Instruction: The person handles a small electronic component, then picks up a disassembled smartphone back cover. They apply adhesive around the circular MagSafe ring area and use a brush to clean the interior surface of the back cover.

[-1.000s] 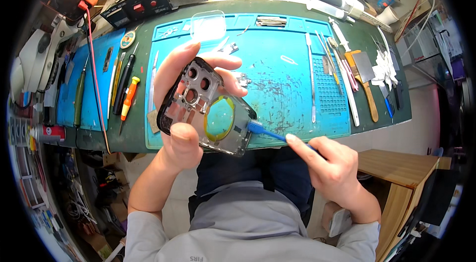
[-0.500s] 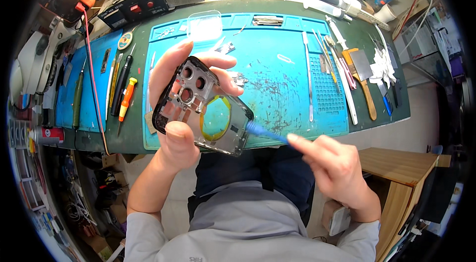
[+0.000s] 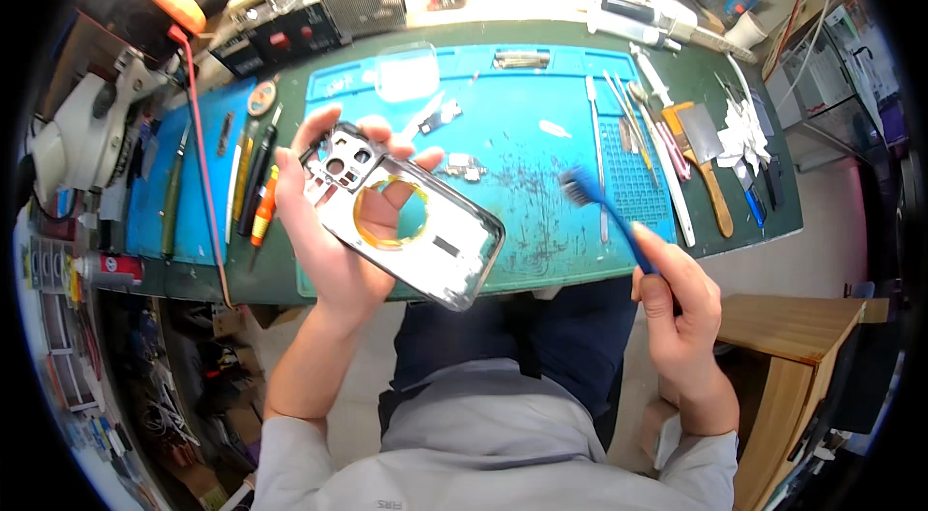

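In my left hand [image 3: 333, 240] lies a phone back housing [image 3: 449, 250], tilted, with camera openings at its upper left and a round hole edged in yellow. My fingers wrap behind it and show through the hole. My right hand [image 3: 681, 303] grips a blue brush [image 3: 619, 216] by its handle. The dark bristles point up and left, apart from the housing. Both hands are above the front part of the blue work mat [image 3: 522, 211]. Small metal parts [image 3: 464, 166] rest on the mat just beyond the housing.
Screwdrivers, one an orange-handled screwdriver [image 3: 264, 209], lie left beside a red cable [image 3: 201, 173]. Tweezers, a wide brush [image 3: 710, 163] and crumpled tissue [image 3: 746, 134] are at the right. A clear box [image 3: 406, 73] sits on the mat's far side. A wooden cabinet [image 3: 802, 327] stands lower right.
The brush has come off the housing's lower right edge and moved up and right, its bristles now visible. My left hand has turned the housing so its surface catches bright light.
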`<action>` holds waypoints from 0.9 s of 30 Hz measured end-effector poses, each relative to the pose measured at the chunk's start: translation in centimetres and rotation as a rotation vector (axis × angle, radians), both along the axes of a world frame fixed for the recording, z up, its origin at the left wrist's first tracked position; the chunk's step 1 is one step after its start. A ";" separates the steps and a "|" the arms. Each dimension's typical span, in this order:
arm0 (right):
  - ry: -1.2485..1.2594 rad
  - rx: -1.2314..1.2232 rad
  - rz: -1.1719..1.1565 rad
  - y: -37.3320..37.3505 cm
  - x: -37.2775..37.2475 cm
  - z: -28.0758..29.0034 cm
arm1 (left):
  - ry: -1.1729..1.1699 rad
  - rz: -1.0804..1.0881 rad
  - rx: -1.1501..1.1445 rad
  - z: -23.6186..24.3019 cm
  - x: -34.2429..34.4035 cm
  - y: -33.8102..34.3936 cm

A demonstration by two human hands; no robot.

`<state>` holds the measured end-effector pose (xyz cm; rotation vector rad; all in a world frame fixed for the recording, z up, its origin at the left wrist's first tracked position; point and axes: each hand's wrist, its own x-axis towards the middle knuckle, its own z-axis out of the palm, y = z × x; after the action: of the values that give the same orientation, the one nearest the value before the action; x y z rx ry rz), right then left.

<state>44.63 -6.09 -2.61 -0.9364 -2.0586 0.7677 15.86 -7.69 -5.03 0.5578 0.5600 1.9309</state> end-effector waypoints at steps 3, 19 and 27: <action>0.079 0.203 0.015 -0.9 -1.7 -1.0 | -0.345 0.047 -0.166 0.6 -1.2 0.4; 0.137 0.484 -0.016 -4.0 -5.9 -2.1 | -0.764 -0.132 -0.276 1.4 0.5 -0.9; 0.095 0.437 -0.071 -4.8 -5.4 -1.8 | -0.771 -0.052 -0.340 1.9 1.2 -2.0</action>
<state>39.26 -10.90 -4.40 -0.7053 -1.9850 0.2961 17.11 -9.70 -3.11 -0.3828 0.3453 1.7698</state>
